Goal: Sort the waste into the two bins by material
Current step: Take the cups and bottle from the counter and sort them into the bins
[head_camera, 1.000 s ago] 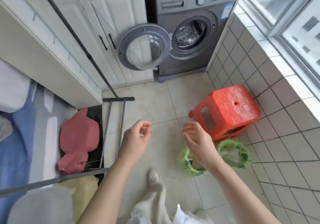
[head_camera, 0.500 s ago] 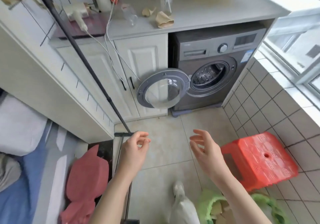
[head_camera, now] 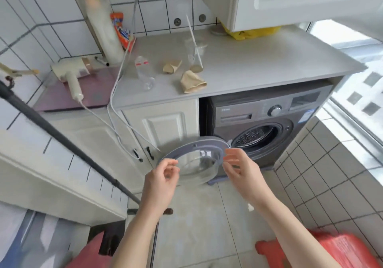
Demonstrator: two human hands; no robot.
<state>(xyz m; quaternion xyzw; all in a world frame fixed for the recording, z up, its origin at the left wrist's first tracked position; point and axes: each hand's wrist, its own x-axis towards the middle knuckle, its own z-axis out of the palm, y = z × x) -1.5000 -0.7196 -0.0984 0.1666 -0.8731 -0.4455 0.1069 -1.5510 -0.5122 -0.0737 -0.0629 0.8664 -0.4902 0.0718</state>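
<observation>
Both your left hand [head_camera: 160, 181] and right hand [head_camera: 241, 171] hang loose and hold nothing, while crumpled paper cups [head_camera: 191, 82] and a clear plastic bottle [head_camera: 145, 73] wait unsorted on the tabletop [head_camera: 259, 60].

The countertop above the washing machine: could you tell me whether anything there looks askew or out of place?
Yes. A clear plastic bottle lies on its side, and crumpled paper cups lie tipped over on the countertop.
</observation>
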